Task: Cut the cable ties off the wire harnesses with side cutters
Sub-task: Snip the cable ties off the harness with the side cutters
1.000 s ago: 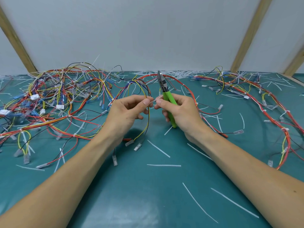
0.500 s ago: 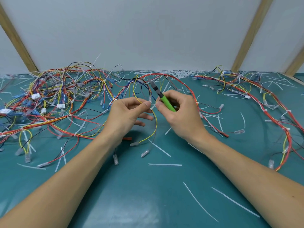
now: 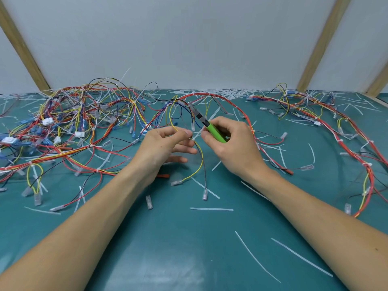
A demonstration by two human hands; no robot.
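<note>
Hands met mid-table (image 3: 189,248): left hand (image 3: 161,148) fingers pinched harness wires (image 3: 199,156) w/ cable tie (image 3: 196,135); right hand (image 3: 233,145) fingers gripped side cutters (image 3: 206,124). Wire tangle (image 3: 63,127) far left; near edge open.

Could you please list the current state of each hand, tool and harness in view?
left hand: pinching thin wires.
right hand: gripping the side cutters and pinching a cable tie.
side cutters: held, nose pointing up-left; whether the jaws are open is unclear.
cable tie: pinched between both hands.
yellow wire: hanging from the left hand.
red harness: arched behind the hands, still tied.
</note>
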